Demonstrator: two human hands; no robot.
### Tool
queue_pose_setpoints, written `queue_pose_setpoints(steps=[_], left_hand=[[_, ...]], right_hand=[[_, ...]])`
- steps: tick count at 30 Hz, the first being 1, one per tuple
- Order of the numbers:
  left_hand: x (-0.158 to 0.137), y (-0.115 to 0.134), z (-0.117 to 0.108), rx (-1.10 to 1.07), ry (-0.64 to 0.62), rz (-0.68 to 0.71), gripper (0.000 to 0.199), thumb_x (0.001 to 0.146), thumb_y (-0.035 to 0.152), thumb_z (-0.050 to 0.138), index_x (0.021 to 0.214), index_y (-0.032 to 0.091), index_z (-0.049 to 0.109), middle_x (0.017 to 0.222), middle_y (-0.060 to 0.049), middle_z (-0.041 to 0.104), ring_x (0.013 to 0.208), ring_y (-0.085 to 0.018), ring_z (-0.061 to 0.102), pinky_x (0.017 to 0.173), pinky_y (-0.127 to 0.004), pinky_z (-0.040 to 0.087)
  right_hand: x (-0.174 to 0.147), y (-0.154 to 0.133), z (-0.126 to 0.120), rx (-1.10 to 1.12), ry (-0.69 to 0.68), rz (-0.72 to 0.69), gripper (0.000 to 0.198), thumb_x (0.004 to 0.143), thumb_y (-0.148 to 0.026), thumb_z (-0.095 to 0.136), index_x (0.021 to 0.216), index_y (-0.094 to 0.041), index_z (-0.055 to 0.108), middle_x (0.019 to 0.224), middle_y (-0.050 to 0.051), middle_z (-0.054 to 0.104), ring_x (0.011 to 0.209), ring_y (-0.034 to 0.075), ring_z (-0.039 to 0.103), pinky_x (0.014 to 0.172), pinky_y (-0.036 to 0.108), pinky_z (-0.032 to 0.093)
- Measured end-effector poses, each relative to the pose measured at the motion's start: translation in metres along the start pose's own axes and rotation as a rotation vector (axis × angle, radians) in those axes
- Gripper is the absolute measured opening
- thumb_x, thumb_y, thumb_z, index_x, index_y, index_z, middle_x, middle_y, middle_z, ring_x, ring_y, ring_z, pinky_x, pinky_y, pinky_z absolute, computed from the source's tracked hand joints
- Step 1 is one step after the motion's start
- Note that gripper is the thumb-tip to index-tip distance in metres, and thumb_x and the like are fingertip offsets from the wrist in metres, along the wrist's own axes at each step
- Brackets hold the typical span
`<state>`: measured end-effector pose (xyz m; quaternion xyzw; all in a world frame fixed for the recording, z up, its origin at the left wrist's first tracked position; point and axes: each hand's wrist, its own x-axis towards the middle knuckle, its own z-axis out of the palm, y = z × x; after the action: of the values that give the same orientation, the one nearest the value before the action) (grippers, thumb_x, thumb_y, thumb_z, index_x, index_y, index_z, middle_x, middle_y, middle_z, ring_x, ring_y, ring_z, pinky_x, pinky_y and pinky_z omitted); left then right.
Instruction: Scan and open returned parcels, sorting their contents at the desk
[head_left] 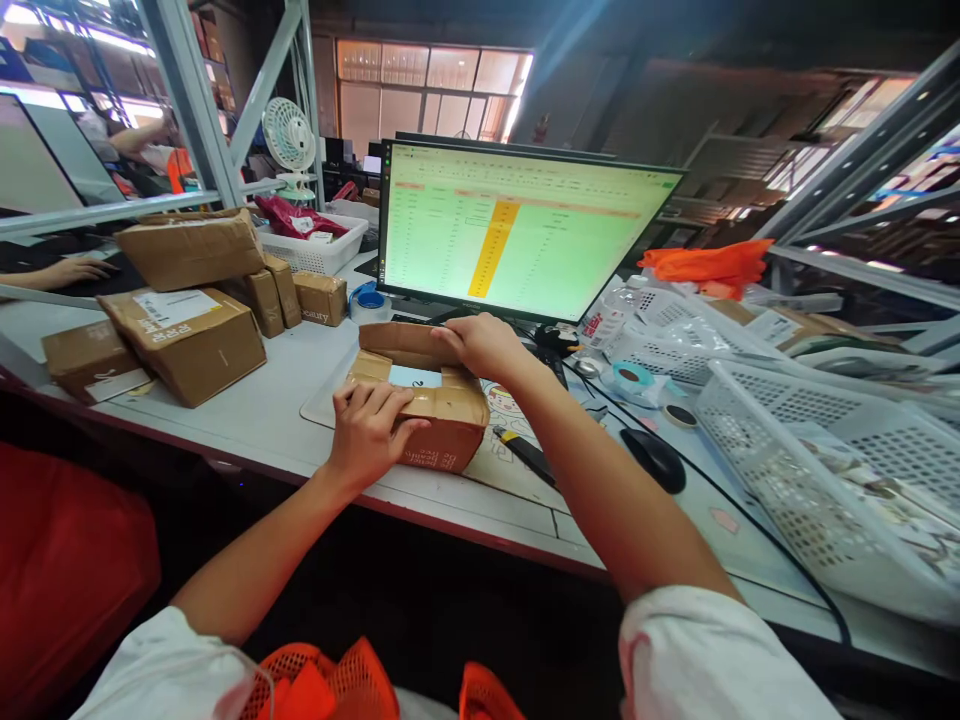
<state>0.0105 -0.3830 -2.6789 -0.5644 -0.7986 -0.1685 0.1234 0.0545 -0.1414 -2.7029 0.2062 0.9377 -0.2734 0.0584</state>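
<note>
A brown cardboard box (442, 445) stands in front of me on the desk, its far flap (409, 342) raised. Through the gap in its top shows something pale blue with a dark mark (416, 377); the rest of the contents is hidden. My left hand (369, 425) grips the box's near left edge, fingers over the top and thumb toward the front. With fingers and thumb closed on it, my right hand (480, 345) holds the raised far flap. Just right of the box lies a black and yellow utility knife (529, 458).
A monitor (517, 235) stands behind the box. Several closed cartons (199, 340) are piled at left, near a white basket (330, 250) and blue tape (369, 300). To the right are a mouse (652, 460), its cable and a white basket (780, 480). Another person's hand (79, 270) rests at far left.
</note>
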Motion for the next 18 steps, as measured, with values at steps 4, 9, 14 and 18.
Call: queue_pose_setpoints(steps=[4, 9, 14, 18], left_hand=[[0.024, -0.006, -0.016, 0.031, -0.258, 0.028, 0.022, 0.100, 0.037, 0.068, 0.108, 0.018, 0.074, 0.105, -0.010, 0.074, 0.101, -0.029, 0.064, 0.093, -0.044, 0.042], [0.096, -0.025, -0.027, -0.036, -0.764, 0.063, 0.039, 0.095, 0.048, 0.073, 0.123, 0.021, 0.073, 0.122, -0.011, 0.072, 0.117, -0.032, 0.064, 0.096, -0.042, 0.050], [0.114, 0.000, -0.031, 0.118, -0.829, 0.131, 0.023, 0.088, 0.029, 0.079, 0.107, 0.017, 0.073, 0.111, -0.012, 0.074, 0.102, -0.031, 0.069, 0.082, -0.038, 0.051], [0.040, 0.036, -0.044, 0.310, -0.456, 0.239, 0.017, 0.093, 0.004, 0.057, 0.096, 0.017, 0.069, 0.093, -0.011, 0.069, 0.087, -0.029, 0.066, 0.073, -0.040, 0.050]], right_hand=[[0.026, 0.012, 0.019, 0.137, -0.133, 0.042, 0.058, 0.110, -0.056, 0.038, 0.103, -0.017, 0.080, 0.109, 0.014, 0.078, 0.096, 0.026, 0.069, 0.077, 0.030, 0.044], [0.040, 0.022, 0.044, 0.314, -0.225, 0.080, 0.063, 0.109, -0.058, 0.040, 0.093, -0.012, 0.080, 0.093, 0.013, 0.078, 0.090, 0.025, 0.067, 0.078, 0.029, 0.046], [0.040, 0.025, 0.046, 0.343, -0.220, 0.105, 0.063, 0.108, -0.058, 0.042, 0.087, -0.012, 0.079, 0.091, 0.013, 0.077, 0.087, 0.026, 0.066, 0.077, 0.031, 0.046], [0.036, 0.024, 0.046, 0.394, -0.196, 0.125, 0.061, 0.106, -0.061, 0.045, 0.090, -0.014, 0.080, 0.096, 0.012, 0.078, 0.087, 0.025, 0.067, 0.078, 0.031, 0.047]])
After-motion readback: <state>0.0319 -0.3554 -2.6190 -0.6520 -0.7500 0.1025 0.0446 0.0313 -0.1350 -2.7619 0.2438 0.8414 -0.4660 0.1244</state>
